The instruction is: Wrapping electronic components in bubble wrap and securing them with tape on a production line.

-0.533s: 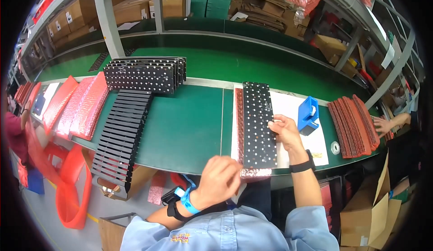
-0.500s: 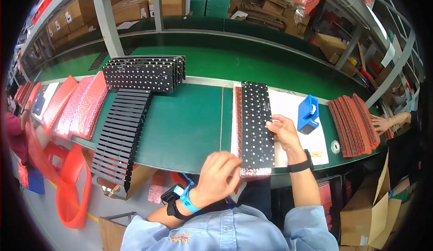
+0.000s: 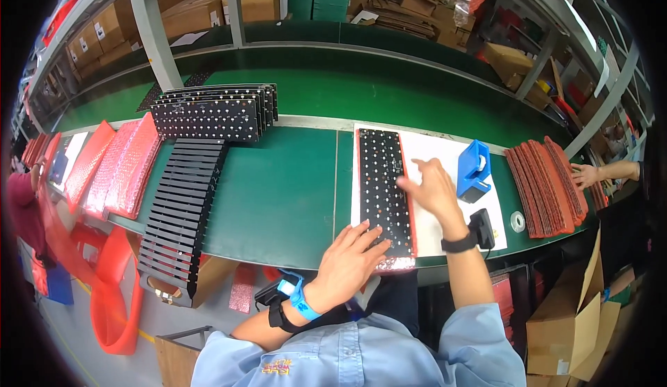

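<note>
A long black keyboard circuit board dotted with white spots lies lengthwise in front of me. Under it is a pink bubble-wrap bag, showing along the right side and at the near end. My left hand rests on the board's near left part, its fingers spread. Over the board's right edge is my right hand, fingers apart with nothing in them; whether it touches the board I cannot tell. A white sheet lies beneath, with a blue tape dispenser standing on it right of my right hand.
Left on the green table are a row of black boards, upright dotted boards and pink bubble-wrap bags. At right are red bubble-wrapped packs, a tape roll and another person's hand. An open carton stands below.
The board has shifted slightly left and now lies flat over the pink bag. My right hand has let go of its edge and opened; my left hand has spread out onto the board.
</note>
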Tool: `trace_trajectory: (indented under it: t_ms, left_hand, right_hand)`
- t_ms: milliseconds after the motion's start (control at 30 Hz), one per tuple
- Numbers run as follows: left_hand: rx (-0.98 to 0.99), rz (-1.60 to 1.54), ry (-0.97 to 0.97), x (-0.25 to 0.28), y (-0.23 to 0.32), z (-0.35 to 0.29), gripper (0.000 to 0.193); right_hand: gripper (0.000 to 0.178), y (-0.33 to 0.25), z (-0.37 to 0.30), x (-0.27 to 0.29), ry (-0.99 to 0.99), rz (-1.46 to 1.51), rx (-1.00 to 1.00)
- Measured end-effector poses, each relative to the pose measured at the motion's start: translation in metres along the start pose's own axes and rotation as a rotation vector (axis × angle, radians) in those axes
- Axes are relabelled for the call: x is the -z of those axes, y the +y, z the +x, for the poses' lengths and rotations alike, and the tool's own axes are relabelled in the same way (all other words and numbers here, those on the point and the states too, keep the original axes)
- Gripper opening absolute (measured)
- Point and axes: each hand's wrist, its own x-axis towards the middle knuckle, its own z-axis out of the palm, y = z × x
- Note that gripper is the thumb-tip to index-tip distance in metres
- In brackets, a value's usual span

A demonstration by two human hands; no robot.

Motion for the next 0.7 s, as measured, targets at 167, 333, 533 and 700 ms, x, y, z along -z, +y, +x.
trace_trajectory:
  t_ms: [167, 333, 533, 700]
  left_hand:
    - [-0.031, 0.000, -0.026, -0.005, 0.008, 0.015, 0.031]
    - [-0.052, 0.044, -0.044, -0.014, 0.017, 0.035, 0.034]
    - [-0.033, 0.081, -0.050, -0.027, 0.029, 0.058, 0.033]
    - [0.002, 0.063, -0.049, -0.037, 0.051, 0.058, 0.030]
  right_hand:
    - [0.041, 0.046, 0.113, -0.011, 0.067, 0.058, 0.347]
    - [0.056, 0.055, 0.191, -0.021, -0.520, 0.059, 0.438]
    - [0.047, 0.039, 0.223, -0.007, -0.731, -0.035, 0.258]
    - [0.049, 0.059, 0.217, 0.019, -0.752, 0.028, 0.298]
